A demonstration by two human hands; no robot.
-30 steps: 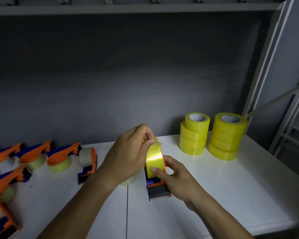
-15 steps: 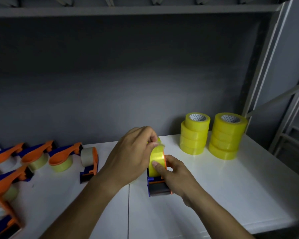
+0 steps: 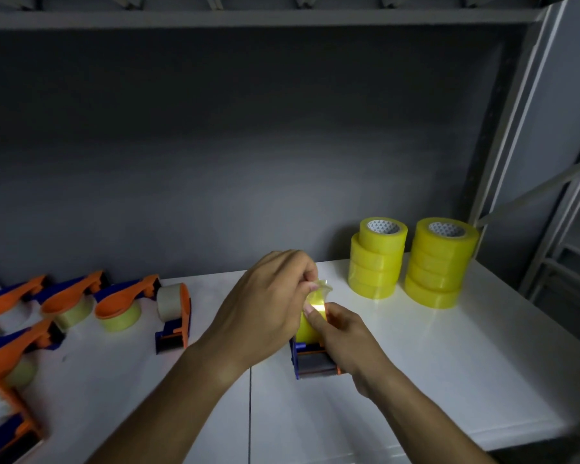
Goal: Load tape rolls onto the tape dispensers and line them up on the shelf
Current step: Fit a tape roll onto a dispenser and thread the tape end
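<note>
A blue and orange tape dispenser (image 3: 315, 363) stands on the white shelf (image 3: 449, 363) in the middle, with a yellow tape roll (image 3: 307, 326) mounted on it. My left hand (image 3: 268, 303) pinches the loose end of the tape (image 3: 322, 288) above the roll. My right hand (image 3: 345, 339) rests on the roll and dispenser, thumb pressed on the roll's face. Two stacks of yellow tape rolls stand at the back right: left stack (image 3: 377, 259), right stack (image 3: 441, 262).
Several loaded orange and blue dispensers (image 3: 118, 301) lie in rows at the left; one dispenser (image 3: 175, 316) stands on its own nearer the middle. A box (image 3: 0, 420) sits at the lower left corner. Grey shelf posts (image 3: 516, 128) rise at the right.
The dispenser with its roll has come down and back onto the shelf. My left hand has peeled the tape end up from the roll; my right hand stays on the roll.
</note>
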